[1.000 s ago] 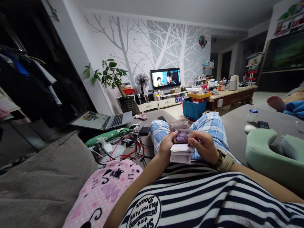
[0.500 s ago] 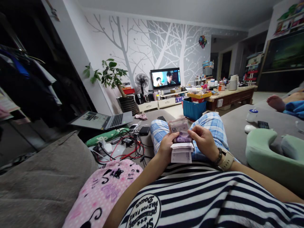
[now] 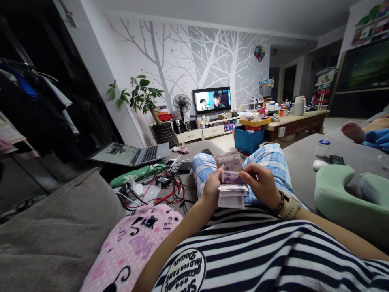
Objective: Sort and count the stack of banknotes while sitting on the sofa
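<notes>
My left hand [image 3: 213, 184] is closed around a stack of purple banknotes [image 3: 232, 163], its thumb lying along the stack's left side. A "5" shows on the upper note. My right hand [image 3: 261, 182] pinches the right edge of one banknote [image 3: 231, 177], which is bent down toward me over the stack. Folded notes with pale undersides [image 3: 231, 199] hang below, between the hands and my striped shirt. Both hands are above my lap in blue plaid trousers [image 3: 269, 160]. The left fingers under the stack are mostly hidden.
To the left lie a laptop [image 3: 133, 155], tangled cables [image 3: 170, 186] and a pink blanket [image 3: 136, 243]. A green neck pillow [image 3: 334, 194], a remote control [image 3: 337, 160] and a white lidded jar [image 3: 322, 149] are at the right. Another person's foot [image 3: 352, 132] rests beyond them.
The right hand has drawn the top banknote down toward me, so it now bends over and bares the note beneath. The left hand has stayed nearly in place.
</notes>
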Motion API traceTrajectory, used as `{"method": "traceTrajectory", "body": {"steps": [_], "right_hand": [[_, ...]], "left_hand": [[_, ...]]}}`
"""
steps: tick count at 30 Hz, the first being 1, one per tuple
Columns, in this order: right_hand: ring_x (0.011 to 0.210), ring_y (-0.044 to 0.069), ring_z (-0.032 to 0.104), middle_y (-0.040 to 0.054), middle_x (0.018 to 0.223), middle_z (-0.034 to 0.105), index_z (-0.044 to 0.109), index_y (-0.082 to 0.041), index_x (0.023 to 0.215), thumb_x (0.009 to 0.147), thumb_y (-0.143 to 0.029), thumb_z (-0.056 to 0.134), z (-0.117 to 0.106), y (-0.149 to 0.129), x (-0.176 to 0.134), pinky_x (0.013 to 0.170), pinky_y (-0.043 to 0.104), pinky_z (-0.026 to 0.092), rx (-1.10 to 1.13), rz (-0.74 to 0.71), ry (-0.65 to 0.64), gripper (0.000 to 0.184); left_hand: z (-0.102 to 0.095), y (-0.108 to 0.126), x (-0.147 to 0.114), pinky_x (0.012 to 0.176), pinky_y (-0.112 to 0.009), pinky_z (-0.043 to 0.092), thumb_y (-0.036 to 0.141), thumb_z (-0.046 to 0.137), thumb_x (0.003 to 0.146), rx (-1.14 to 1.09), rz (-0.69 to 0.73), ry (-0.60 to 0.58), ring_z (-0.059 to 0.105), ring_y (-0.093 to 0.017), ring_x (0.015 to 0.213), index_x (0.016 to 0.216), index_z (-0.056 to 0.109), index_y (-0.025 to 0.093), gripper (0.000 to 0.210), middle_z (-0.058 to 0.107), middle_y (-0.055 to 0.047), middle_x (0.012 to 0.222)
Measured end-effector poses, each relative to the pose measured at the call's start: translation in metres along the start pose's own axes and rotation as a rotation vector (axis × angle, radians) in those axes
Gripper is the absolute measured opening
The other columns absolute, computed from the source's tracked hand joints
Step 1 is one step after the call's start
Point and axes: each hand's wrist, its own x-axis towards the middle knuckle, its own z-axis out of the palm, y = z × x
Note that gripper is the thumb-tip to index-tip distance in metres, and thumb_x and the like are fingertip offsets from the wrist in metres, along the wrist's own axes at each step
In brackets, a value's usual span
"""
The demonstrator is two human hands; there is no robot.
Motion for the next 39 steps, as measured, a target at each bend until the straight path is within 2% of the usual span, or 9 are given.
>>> {"method": "traceTrajectory", "body": {"steps": [4, 7, 13, 16, 20, 23, 29, 34, 39], "right_hand": [[0.052, 0.011, 0.041, -0.0035, 0.058, 0.050, 0.056, -0.020, 0.072, 0.088, -0.034, 0.059, -0.001, -0.004, -0.001, 0.050, 0.026, 0.033, 0.031, -0.053, -0.042, 0.021], [0.052, 0.011, 0.042, -0.0026, 0.061, 0.053, 0.057, -0.020, 0.075, 0.089, -0.035, 0.057, -0.002, -0.007, -0.002, 0.050, 0.026, 0.034, 0.046, -0.080, -0.075, 0.020], [0.053, 0.011, 0.043, -0.0029, 0.061, 0.053, 0.058, -0.020, 0.075, 0.091, -0.033, 0.055, -0.002, -0.006, -0.003, 0.051, 0.026, 0.035, 0.057, -0.103, -0.085, 0.021], [0.053, 0.011, 0.043, -0.0031, 0.060, 0.052, 0.058, -0.020, 0.075, 0.091, -0.032, 0.056, -0.002, -0.005, -0.003, 0.052, 0.026, 0.035, 0.067, -0.101, -0.084, 0.020], [0.054, 0.011, 0.043, -0.0027, 0.061, 0.053, 0.058, -0.020, 0.075, 0.091, -0.033, 0.055, -0.001, -0.004, -0.003, 0.052, 0.026, 0.035, 0.066, -0.097, -0.085, 0.021], [0.054, 0.011, 0.044, -0.0027, 0.061, 0.054, 0.058, -0.020, 0.075, 0.091, -0.033, 0.055, -0.001, -0.004, -0.003, 0.052, 0.026, 0.036, 0.070, -0.097, -0.081, 0.021], [0.055, 0.013, 0.046, -0.0014, 0.061, 0.055, 0.058, -0.020, 0.074, 0.093, -0.036, 0.051, -0.002, -0.004, -0.004, 0.054, 0.027, 0.037, 0.104, -0.103, -0.114, 0.026], [0.060, 0.015, 0.054, 0.0017, 0.065, 0.061, 0.061, -0.020, 0.071, 0.096, -0.037, 0.046, -0.003, -0.002, -0.004, 0.059, 0.029, 0.041, 0.162, -0.109, -0.148, 0.034], [0.053, 0.012, 0.047, -0.0018, 0.060, 0.056, 0.059, -0.020, 0.072, 0.090, -0.035, 0.058, -0.002, -0.003, -0.004, 0.053, 0.026, 0.037, 0.071, -0.078, -0.080, 0.024]], "left_hand": [[0.006, 0.003, -0.008, 0.074, -0.032, 0.056, 0.028, 0.067, 0.077, 0.004, -0.059, -0.033, 0.071, -0.025, 0.084, 0.080, 0.071, 0.012, 0.017, 0.072, -0.006, 0.068], [0.008, 0.005, -0.011, 0.074, -0.028, 0.054, 0.015, 0.068, 0.073, 0.042, 0.054, 0.078, 0.071, -0.023, 0.082, 0.074, 0.071, 0.013, 0.004, 0.072, -0.004, 0.067], [0.012, 0.008, -0.014, 0.080, -0.026, 0.052, 0.000, 0.062, 0.069, 0.090, 0.124, 0.171, 0.070, -0.021, 0.085, 0.066, 0.070, 0.014, 0.017, 0.071, -0.002, 0.062], [0.013, 0.009, -0.017, 0.081, -0.025, 0.052, -0.001, 0.064, 0.066, 0.055, 0.125, 0.142, 0.070, -0.021, 0.086, 0.063, 0.069, 0.014, 0.017, 0.071, -0.001, 0.061], [0.012, 0.007, -0.017, 0.084, -0.028, 0.053, 0.011, 0.072, 0.067, 0.042, 0.081, 0.070, 0.070, -0.023, 0.089, 0.068, 0.070, 0.014, 0.004, 0.072, -0.003, 0.065], [0.009, 0.005, -0.015, 0.087, -0.030, 0.053, 0.015, 0.074, 0.065, 0.048, 0.100, 0.064, 0.069, -0.025, 0.094, 0.071, 0.071, 0.015, 0.007, 0.074, -0.004, 0.071], [0.002, -0.001, -0.001, 0.086, -0.035, 0.054, 0.020, 0.068, 0.073, 0.052, 0.089, 0.010, 0.069, -0.027, 0.095, 0.075, 0.072, 0.012, 0.010, 0.074, -0.008, 0.073], [-0.007, -0.004, 0.011, 0.081, -0.035, 0.055, 0.018, 0.067, 0.073, 0.059, 0.076, -0.009, 0.071, -0.026, 0.087, 0.074, 0.071, 0.013, 0.007, 0.072, -0.005, 0.065], [-0.007, -0.004, 0.007, 0.076, -0.033, 0.055, 0.019, 0.068, 0.072, 0.065, 0.072, -0.089, 0.071, -0.024, 0.076, 0.078, 0.071, 0.012, 0.010, 0.071, -0.005, 0.064]]}}
